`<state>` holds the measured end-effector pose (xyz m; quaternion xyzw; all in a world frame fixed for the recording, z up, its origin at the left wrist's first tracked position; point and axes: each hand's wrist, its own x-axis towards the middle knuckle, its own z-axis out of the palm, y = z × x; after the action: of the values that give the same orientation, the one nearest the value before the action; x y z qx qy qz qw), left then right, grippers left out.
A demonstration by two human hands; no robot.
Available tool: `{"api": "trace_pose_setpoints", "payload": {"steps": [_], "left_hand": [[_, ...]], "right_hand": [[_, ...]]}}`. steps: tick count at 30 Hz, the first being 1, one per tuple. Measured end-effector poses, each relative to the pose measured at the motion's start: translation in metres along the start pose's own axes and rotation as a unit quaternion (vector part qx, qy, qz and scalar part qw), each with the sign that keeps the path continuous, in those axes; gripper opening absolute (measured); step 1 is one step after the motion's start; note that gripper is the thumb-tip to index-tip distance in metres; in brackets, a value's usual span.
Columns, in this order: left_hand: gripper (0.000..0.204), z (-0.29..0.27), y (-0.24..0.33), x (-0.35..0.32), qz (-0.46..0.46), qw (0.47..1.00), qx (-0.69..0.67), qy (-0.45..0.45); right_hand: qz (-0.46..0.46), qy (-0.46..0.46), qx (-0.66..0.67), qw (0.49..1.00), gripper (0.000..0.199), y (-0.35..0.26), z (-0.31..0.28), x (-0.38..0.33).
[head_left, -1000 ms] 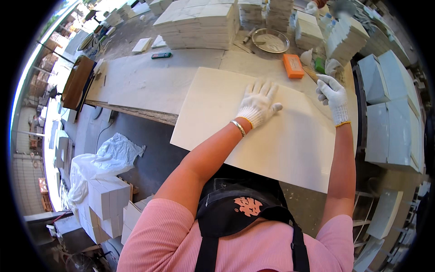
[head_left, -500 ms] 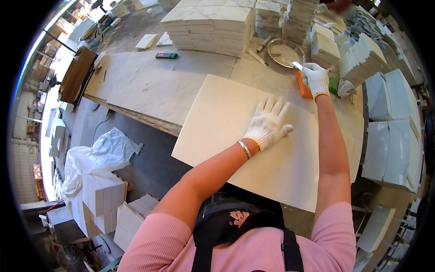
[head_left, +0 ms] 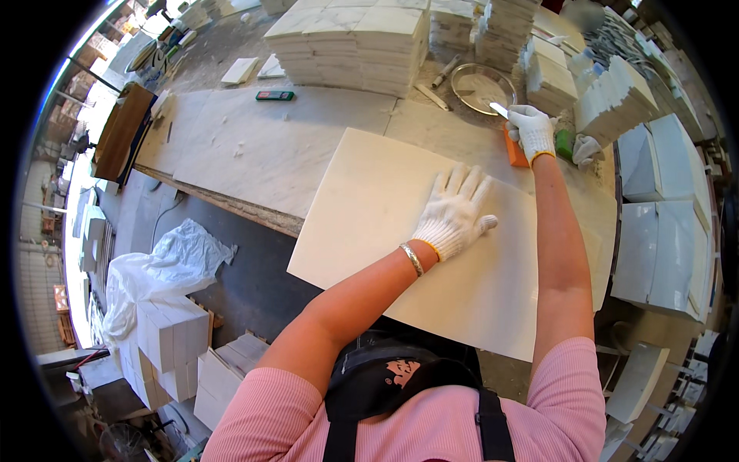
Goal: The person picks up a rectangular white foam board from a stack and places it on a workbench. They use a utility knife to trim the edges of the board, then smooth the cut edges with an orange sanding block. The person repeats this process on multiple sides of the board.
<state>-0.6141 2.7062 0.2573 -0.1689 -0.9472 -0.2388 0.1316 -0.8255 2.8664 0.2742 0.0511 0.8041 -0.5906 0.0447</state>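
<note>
A large, smooth, cream-white stone slab (head_left: 462,254) lies flat on a long, pale, dusty surface (head_left: 254,146), its near edge hanging over the surface's near side toward the person. The left hand (head_left: 454,212), in a white knitted glove with a metal bangle at the wrist, lies flat on the middle of the slab with fingers spread. The right hand (head_left: 531,131), gloved the same, reaches past the slab's far right corner and is closed around a thin white tool (head_left: 499,109) whose tip points toward a shallow round metal dish (head_left: 481,86). Just under that hand sits an orange block (head_left: 514,150), and beside it to the right a small green object (head_left: 565,144) and a spare white glove (head_left: 586,150). Far across the surface stands a broad, low stack of square white tiles (head_left: 354,38), with taller, narrower tile stacks (head_left: 550,77) to the right crowding the dish. A small green-and-red bar (head_left: 275,95) lies far left on the surface, near two loose tiles (head_left: 240,71). At the right edge, glossy white slabs (head_left: 666,223) lean in rows. Below the surface on the left, a crumpled white plastic sheet (head_left: 165,266) drapes over white blocks (head_left: 165,343) on the dark floor.
</note>
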Motion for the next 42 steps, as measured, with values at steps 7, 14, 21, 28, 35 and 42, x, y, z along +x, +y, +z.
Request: {"api": "trace_pose_setpoints", "payload": {"steps": [7, 14, 21, 28, 35, 42], "left_hand": [[0.064, 0.001, 0.001, 0.0, -0.006, 1.0, 0.004, -0.01], [0.064, 0.0, 0.001, 0.0, -0.003, 1.0, 0.011, -0.009], [0.065, 0.005, 0.002, -0.001, -0.012, 0.999, 0.03, -0.035], [0.07, 0.023, -0.008, -0.003, 0.001, 0.997, 0.067, -0.034], [0.068, 0.029, -0.01, 0.003, 0.046, 0.992, 0.119, -0.014], [0.069, 0.022, -0.007, 0.003, 0.044, 0.99, 0.122, -0.052]], "right_hand": [[0.014, -0.013, -0.048, 0.999, 0.024, -0.008, 0.003, -0.001], [0.018, -0.03, 0.008, 0.999, 0.023, 0.0, -0.003, 0.007], [0.002, -0.03, 0.11, 0.993, 0.022, -0.009, -0.029, -0.025], [-0.026, 0.026, 0.063, 0.997, 0.028, -0.003, -0.1, -0.125], [0.062, 0.135, 0.019, 0.989, 0.03, 0.048, -0.199, -0.262], [0.108, 0.175, 0.057, 0.977, 0.031, 0.088, -0.217, -0.331]]}}
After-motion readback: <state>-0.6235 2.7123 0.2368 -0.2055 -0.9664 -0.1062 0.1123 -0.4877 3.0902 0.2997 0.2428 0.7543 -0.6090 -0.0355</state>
